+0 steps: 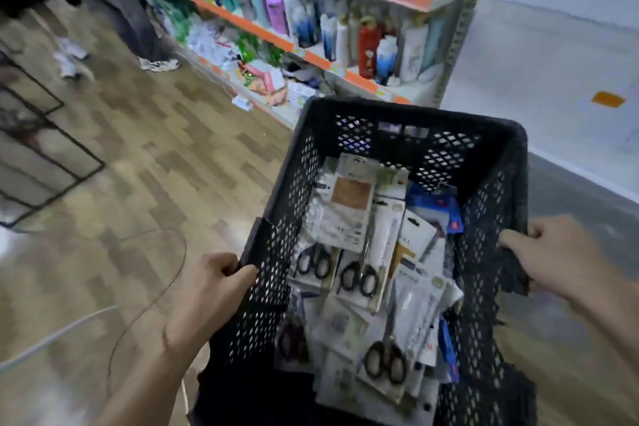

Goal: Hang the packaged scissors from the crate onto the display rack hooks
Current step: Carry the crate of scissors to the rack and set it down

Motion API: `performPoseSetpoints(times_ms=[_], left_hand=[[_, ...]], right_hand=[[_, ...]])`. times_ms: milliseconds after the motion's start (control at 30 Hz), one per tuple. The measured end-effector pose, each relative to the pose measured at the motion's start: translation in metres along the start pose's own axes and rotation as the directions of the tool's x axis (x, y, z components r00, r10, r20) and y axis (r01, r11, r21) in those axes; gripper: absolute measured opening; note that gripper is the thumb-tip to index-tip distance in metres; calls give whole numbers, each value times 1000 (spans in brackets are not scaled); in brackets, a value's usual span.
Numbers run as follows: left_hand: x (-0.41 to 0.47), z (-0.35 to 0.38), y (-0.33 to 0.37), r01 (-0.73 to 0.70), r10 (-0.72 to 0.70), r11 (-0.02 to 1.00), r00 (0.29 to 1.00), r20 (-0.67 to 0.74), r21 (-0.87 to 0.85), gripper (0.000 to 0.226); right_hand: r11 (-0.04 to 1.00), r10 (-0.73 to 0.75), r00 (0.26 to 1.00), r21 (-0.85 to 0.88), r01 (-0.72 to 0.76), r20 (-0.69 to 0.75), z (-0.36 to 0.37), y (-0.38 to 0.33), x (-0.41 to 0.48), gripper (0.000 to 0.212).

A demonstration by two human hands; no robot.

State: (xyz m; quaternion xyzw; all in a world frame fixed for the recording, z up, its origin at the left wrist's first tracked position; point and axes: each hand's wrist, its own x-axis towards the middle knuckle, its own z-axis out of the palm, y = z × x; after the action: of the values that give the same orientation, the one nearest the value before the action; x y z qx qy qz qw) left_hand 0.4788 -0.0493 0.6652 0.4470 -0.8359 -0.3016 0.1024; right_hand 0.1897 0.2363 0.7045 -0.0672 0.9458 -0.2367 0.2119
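A black perforated plastic crate point(408, 128) is held up in front of me over the shop floor. My left hand point(204, 294) grips its left rim and my right hand point(553, 252) grips its right rim. Inside lie several packaged scissors point(359, 280) with black handles on white cards, mixed with other flat packets, some blue point(435, 204). No display rack hooks are recognisable in this view.
A shelf unit point(311, 59) with orange edge strips, full of bottles and packets, runs along the upper middle. A black wire frame point(52, 162) stands at the left. Another person's legs and shoes point(155, 62) are further down the wooden-floor aisle. A pale wall is at right.
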Motion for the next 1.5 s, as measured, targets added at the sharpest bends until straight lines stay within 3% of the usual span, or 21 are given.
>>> performPoseSetpoints(times_ms=[133, 400, 633, 833, 1000, 1300, 1500], left_hand=[[-46, -55, -88, 167, -166, 986, 985, -39, 9, 45], [-139, -179, -261, 393, -445, 884, 873, -199, -254, 37], [-209, -282, -378, 549, -681, 731, 625, -381, -405, 36], [-258, -317, -443, 611, -814, 578, 392, -428, -541, 39], [-258, -352, -491, 677, -858, 482, 234, -457, -557, 43], [-190, -435, -593, 787, -902, 265, -2, -432, -557, 41], [-142, -497, -650, 780, -917, 175, -94, -389, -600, 38]], right_hand=[[965, -220, 972, -127, 230, 88, 48, -87, -31, 40], [812, -456, 840, -250, 528, 293, 217, -268, -133, 34], [666, -636, 638, -110, 738, 434, 341, -417, -272, 42], [538, -697, 472, -42, 842, 540, 420, -504, -355, 31], [461, -685, 362, -9, 887, 632, 492, -566, -392, 31], [350, -666, 182, 87, 933, 723, 653, -733, -435, 33], [240, -633, 60, 122, 963, 772, 715, -850, -470, 26]])
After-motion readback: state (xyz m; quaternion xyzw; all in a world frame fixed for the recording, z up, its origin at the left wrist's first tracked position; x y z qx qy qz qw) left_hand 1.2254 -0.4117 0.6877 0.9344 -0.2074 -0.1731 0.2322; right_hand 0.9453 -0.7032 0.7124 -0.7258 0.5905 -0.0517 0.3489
